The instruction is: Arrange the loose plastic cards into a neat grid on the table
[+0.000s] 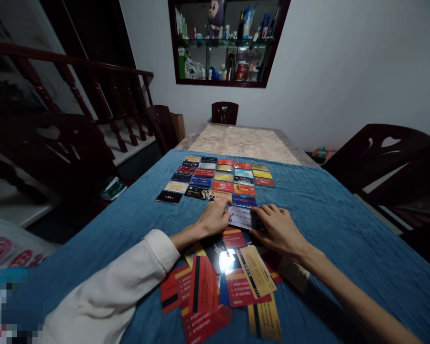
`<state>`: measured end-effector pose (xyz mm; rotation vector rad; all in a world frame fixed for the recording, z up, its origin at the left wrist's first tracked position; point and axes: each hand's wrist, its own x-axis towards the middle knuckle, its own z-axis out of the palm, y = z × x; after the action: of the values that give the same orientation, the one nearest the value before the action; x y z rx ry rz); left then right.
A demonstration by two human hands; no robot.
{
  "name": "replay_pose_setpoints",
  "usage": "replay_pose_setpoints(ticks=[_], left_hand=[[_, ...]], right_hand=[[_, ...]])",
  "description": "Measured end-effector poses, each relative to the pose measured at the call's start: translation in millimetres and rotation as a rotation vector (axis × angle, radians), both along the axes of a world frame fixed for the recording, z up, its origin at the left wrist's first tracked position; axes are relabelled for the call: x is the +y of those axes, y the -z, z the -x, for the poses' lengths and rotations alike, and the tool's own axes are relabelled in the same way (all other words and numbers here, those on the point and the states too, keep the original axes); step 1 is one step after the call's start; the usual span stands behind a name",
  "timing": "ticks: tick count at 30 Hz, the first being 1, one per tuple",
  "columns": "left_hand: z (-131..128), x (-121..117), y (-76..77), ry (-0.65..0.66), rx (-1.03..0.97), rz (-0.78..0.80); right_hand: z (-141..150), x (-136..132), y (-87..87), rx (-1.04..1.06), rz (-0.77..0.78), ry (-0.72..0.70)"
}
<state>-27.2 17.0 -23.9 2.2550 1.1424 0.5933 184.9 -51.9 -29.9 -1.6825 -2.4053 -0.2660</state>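
Observation:
A pale grey-white plastic card point(241, 216) lies between my two hands. My left hand point(215, 219) has its thumb and fingertips at the card's left edge, with the index finger reaching over the VIP card point(220, 196). At the right edge, the curled fingers of my right hand point(278, 229) grip the same card, hiding its corner. Just beyond it is a dark blue card point(244, 200), the nearest of its column in the overlapping columns of cards. Closer to me spreads a loose pile with a red card point(203, 285) and a gold card point(256, 271), among several others.
A blue cloth point(129, 239) covers the near part of the table, with patterned tabletop point(243, 138) beyond it. Dark wooden chairs stand around, one at the far end point(224, 113) and one on the right point(376, 153). A glass-shelved cabinet point(222, 85) is set in the wall.

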Motion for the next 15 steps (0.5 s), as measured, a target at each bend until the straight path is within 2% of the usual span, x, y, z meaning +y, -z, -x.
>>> replay_pose_setpoints(ticks=[9, 15], left_hand=[[5.6, 2.6, 0.7, 0.165, 0.138, -0.155], [8.7, -2.3, -5.6, 0.214, 0.220, -0.255]], right_hand=[[-7.1, 1.1, -1.8, -0.015, -0.013, -0.011], [-8.4, 1.4, -3.4, -0.015, -0.004, -0.014]])
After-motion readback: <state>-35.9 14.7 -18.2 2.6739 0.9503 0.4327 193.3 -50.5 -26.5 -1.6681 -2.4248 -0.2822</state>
